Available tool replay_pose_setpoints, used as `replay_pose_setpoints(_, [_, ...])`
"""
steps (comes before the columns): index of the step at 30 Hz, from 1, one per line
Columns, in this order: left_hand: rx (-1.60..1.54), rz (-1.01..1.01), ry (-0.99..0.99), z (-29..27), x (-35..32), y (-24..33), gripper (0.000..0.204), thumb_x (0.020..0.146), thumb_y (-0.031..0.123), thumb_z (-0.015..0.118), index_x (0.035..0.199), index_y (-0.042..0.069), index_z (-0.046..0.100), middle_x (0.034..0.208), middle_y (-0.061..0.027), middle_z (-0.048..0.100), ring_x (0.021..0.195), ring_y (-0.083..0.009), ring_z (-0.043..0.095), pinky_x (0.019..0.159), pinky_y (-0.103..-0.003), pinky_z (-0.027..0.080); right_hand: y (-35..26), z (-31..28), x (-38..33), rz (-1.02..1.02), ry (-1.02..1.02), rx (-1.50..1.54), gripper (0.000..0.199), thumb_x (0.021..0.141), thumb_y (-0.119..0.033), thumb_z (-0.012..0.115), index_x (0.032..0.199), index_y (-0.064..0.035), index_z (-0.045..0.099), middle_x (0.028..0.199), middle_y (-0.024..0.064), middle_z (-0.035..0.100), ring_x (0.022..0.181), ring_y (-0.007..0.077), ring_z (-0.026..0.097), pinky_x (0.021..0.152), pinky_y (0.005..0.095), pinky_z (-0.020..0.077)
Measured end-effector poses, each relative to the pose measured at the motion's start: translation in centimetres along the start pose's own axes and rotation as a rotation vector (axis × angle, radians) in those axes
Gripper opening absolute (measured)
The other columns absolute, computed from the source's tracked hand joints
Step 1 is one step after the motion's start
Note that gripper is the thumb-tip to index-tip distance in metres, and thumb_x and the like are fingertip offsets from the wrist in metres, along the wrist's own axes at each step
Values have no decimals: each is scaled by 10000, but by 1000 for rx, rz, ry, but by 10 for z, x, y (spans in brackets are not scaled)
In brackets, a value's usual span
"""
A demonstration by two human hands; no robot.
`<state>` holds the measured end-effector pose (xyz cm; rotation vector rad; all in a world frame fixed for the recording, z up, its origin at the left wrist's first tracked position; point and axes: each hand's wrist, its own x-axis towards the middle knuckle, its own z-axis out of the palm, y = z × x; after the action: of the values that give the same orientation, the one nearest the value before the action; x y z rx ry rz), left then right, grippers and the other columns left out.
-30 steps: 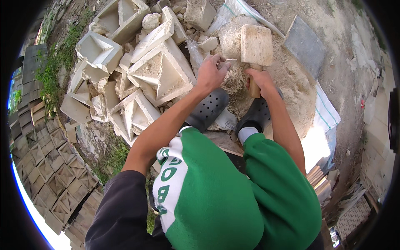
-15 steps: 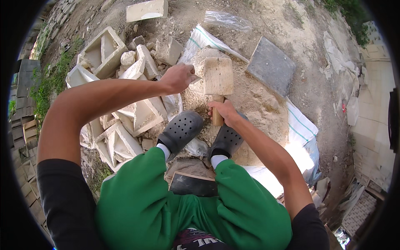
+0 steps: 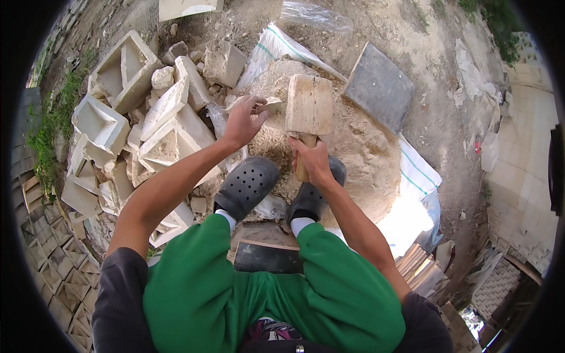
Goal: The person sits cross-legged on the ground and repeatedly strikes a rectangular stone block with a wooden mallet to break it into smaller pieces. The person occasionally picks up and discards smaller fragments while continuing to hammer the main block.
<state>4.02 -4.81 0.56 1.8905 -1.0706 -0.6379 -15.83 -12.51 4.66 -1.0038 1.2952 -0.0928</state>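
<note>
A wooden mallet [image 3: 309, 106] with a large blocky head stands in front of me, its head pointing away. My right hand [image 3: 313, 159] is wrapped around its short handle, just above my right clog. To the left of the mallet head, my left hand [image 3: 242, 122] holds a pale broken piece [image 3: 271, 105] between its thumb and fingers. Beneath both hands lies a heap of pale crumbs and powder [image 3: 365, 159] on a white woven sack [image 3: 419, 167] with green stripes.
Broken cream-coloured hollow blocks [image 3: 126, 70] pile up on the left. A grey square slab [image 3: 379, 88] rests at the heap's far right edge. Clear plastic [image 3: 318, 17] lies beyond. My grey clogs [image 3: 247, 185] stand at the heap's near side. Stacked pale pieces [image 3: 421, 267] sit at right.
My left hand has dropped nearer and turned, its fingers more spread, with more of the pale piece showing. The mallet stays nearly in place in my right hand. The view has shifted slightly.
</note>
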Motion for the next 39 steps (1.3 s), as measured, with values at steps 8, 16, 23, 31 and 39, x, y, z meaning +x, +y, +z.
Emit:
replay_pose_setpoints(8, [-103,-142,231,13,-6,-9,286,830,191,661,1033,-4,609,947,-145,618,792,-244,618,757,-357,512,-36,-10,-13,-417,72,-273,391,792,-245,761,957,72,603,723,136,669,511,172,642,486,313,501])
replay_pose_setpoints(16, [-80,-167,227,-4,-12,-12,255,856,163,646,1044,-5,610,953,-136,621,789,-218,625,728,-334,516,27,29,34,-208,134,-427,449,735,-286,701,926,112,615,664,148,665,504,219,645,526,340,525])
replay_pose_setpoints(23, [-94,-149,221,-5,-15,-19,235,867,165,641,1020,-8,599,952,-139,618,796,-225,630,744,-343,514,-5,13,12,-109,45,-336,412,727,-257,704,913,101,616,663,140,657,520,208,650,524,338,530])
replay_pose_setpoints(31, [-60,-196,118,-8,-12,-19,287,826,175,681,1036,-2,599,986,-125,625,853,-211,640,777,-336,518,10,22,15,-150,82,-320,391,746,-233,692,930,98,596,661,122,652,513,203,645,504,333,521])
replay_pose_setpoints(39, [-17,-249,17,-12,-5,-31,356,794,178,706,1086,13,586,1010,-125,648,876,-224,662,819,-332,520,4,28,9,-129,84,-310,368,748,-233,690,890,96,601,630,117,640,501,202,640,497,336,512])
